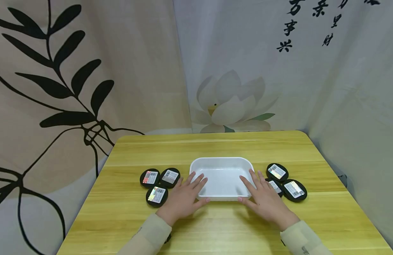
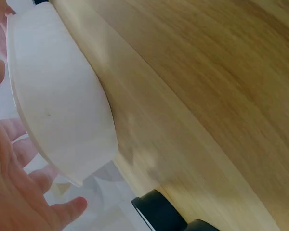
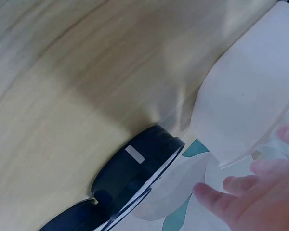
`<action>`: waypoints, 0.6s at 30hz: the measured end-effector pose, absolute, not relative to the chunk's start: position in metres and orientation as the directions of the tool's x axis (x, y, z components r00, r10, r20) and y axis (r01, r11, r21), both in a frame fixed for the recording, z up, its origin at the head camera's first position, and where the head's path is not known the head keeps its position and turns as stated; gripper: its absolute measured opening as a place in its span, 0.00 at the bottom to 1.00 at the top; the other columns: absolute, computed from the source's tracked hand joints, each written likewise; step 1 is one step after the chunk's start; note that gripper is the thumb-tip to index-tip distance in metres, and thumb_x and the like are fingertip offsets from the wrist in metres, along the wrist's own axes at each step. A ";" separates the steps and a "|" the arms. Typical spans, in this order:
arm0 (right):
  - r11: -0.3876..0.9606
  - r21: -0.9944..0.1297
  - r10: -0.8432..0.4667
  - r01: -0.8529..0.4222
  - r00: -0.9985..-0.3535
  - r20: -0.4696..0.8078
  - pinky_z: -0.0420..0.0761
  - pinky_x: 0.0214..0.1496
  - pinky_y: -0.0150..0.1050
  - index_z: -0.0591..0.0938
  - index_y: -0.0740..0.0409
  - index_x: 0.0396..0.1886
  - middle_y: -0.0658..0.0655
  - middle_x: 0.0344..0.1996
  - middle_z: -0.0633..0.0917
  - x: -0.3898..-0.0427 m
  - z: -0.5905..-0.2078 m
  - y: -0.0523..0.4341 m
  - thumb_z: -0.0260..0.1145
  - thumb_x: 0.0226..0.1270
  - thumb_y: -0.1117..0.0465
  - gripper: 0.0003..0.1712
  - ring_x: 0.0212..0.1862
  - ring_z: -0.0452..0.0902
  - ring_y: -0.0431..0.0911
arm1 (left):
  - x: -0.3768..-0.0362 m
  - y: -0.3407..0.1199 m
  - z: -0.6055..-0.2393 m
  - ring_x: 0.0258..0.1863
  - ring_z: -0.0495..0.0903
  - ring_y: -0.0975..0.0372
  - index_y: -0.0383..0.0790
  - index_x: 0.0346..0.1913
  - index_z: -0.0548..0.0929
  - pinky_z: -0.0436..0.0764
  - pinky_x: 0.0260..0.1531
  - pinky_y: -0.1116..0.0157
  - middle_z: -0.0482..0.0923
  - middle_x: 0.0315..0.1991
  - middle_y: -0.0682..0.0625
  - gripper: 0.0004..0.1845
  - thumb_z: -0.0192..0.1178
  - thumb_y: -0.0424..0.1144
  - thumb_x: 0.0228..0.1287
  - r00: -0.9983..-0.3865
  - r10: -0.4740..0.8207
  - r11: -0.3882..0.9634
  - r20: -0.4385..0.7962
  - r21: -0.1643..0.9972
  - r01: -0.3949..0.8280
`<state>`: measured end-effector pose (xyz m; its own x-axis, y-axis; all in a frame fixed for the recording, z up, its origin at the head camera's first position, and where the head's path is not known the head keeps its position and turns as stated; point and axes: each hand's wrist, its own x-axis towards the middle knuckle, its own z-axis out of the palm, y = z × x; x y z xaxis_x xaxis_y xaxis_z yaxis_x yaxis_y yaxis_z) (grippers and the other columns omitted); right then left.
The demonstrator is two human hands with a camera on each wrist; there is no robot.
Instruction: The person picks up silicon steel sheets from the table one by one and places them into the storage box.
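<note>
A shallow white plastic tray [image 1: 226, 179] sits on the wooden table with its hollow side up. My left hand [image 1: 183, 199] spreads its fingers over the tray's left rim, and the thumb is by the front left corner. Over the opposite side my right hand [image 1: 265, 202] is spread in much the same way, its thumb near the front right corner. Fingertips of the left hand [image 2: 24, 183] show beyond the tray's wall [image 2: 62, 96] in the left wrist view. In the right wrist view the right hand's fingers [image 3: 216, 199] are extended near the rim; contact is hard to tell.
Three round black containers with labels on top, one of them the front container [image 1: 156, 195], lie left of the tray. Three alike, including the outer container [image 1: 294, 190], lie to the right. A printed curtain [image 1: 145, 71] hangs behind the table [image 1: 215, 226].
</note>
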<state>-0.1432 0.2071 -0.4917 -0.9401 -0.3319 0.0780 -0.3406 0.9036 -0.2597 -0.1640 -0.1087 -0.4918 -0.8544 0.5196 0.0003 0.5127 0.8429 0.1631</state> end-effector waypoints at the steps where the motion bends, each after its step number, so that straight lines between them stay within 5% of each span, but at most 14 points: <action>1: 0.903 -0.262 -0.332 -0.341 -0.940 0.080 0.61 0.69 0.74 0.60 0.42 0.80 0.63 0.81 0.52 -0.143 -0.492 0.207 0.52 0.70 0.27 0.45 0.80 0.44 0.68 | -0.164 -0.108 -0.492 0.82 0.47 0.54 0.57 0.80 0.56 0.55 0.75 0.39 0.52 0.81 0.57 0.40 0.36 0.73 0.72 -0.851 0.526 0.839 0.002 0.163 0.519; 18: 0.903 -0.248 -0.326 -0.351 -0.935 0.137 0.66 0.66 0.73 0.66 0.43 0.77 0.64 0.79 0.59 -0.139 -0.492 0.212 0.55 0.71 0.30 0.42 0.77 0.55 0.69 | -0.167 -0.102 -0.497 0.70 0.71 0.56 0.53 0.72 0.72 0.69 0.68 0.47 0.75 0.68 0.54 0.37 0.37 0.71 0.73 -0.815 0.580 0.812 0.012 0.081 0.578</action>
<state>-0.1389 0.2118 -0.4923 -0.9352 -0.3263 0.1373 -0.3514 0.9028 -0.2478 -0.1666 -0.1019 -0.4973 -0.8149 0.5795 0.0117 0.5784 0.8117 0.0813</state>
